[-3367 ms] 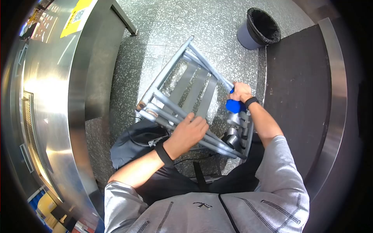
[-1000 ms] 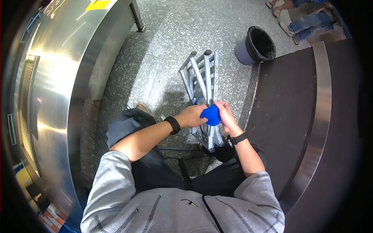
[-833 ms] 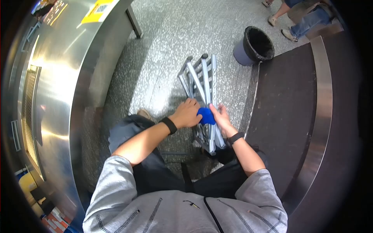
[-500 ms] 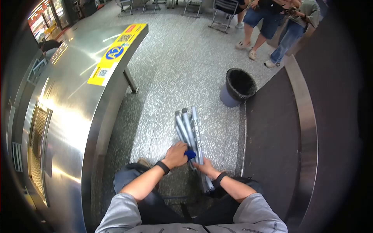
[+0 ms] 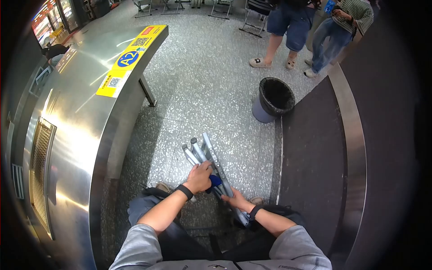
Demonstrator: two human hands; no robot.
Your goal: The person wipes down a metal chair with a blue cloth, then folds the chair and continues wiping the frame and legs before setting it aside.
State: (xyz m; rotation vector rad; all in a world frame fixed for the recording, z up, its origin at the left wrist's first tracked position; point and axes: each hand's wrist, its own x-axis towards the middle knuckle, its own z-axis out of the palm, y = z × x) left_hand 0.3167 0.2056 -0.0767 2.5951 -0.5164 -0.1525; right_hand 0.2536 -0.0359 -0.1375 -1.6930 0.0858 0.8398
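A folded frame of silver metal tubes (image 5: pixel 216 164) slants between my knees, its capped ends fanned out toward the far side. One of its bars has a row of holes along it. My left hand (image 5: pixel 199 177) is closed around the tubes at mid-length, beside a dark blue piece (image 5: pixel 215 181) on the frame. Lower down, my right hand (image 5: pixel 237 200) grips the holed bar from the right side. The frame's near end sits low by my right wrist, partly in shadow, and the hands hide part of its middle.
A stainless steel table (image 5: pixel 96 63) with a yellow A2 sticker (image 5: pixel 128 59) stands on the left. At right are a lined waste bin (image 5: pixel 275 100) and a dark panel (image 5: pixel 310 148) with a metal edge. Two people stand at upper right; folding chairs (image 5: pixel 220 8) line the back.
The frame's far end has swung to the left and its tubes are spread slightly differently. Both hands keep their hold. The people at the back have shifted their stance.
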